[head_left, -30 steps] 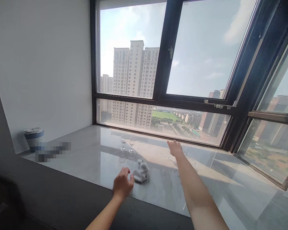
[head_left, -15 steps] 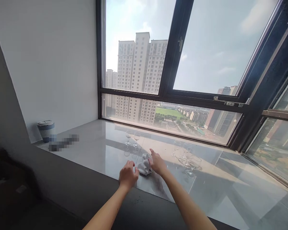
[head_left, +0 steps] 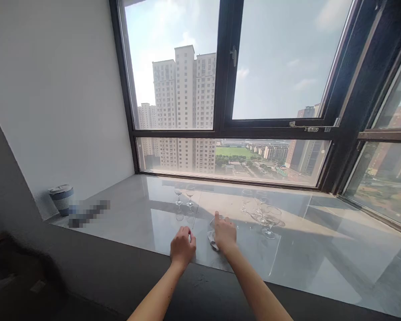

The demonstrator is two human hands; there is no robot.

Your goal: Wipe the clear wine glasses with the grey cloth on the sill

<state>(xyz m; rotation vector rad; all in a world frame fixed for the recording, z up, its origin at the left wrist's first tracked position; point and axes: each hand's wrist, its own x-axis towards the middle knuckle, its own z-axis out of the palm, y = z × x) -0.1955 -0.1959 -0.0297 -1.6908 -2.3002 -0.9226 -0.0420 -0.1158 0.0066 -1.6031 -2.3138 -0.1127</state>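
My right hand (head_left: 224, 234) is closed over a light grey cloth (head_left: 212, 240) on the glossy windowsill (head_left: 130, 218), with one finger pointing forward. Part of the cloth shows at the hand's left side; the rest is hidden under the palm. Left of it, my left hand (head_left: 182, 248) rests close to the sill's front edge, fingers loosely curled and thumb apart, with nothing visible in it. Beyond my hands stand two small stemmed glasses (head_left: 190, 196), upright side by side. To the right is a group of several clear glasses (head_left: 269, 223), their outlines overlapping.
At the left end, by the white wall (head_left: 70, 98), stands a paper cup (head_left: 60, 201) with a blue band and lid. A blurred-out item (head_left: 88, 216) lies beside it. The dark window frame (head_left: 220, 133) borders the sill at the back; its front edge drops away below.
My right hand has moved right and nearer the front edge, covering most of the cloth, which shifted right with it. My left hand stays near the edge. The camera view has tilted slightly.
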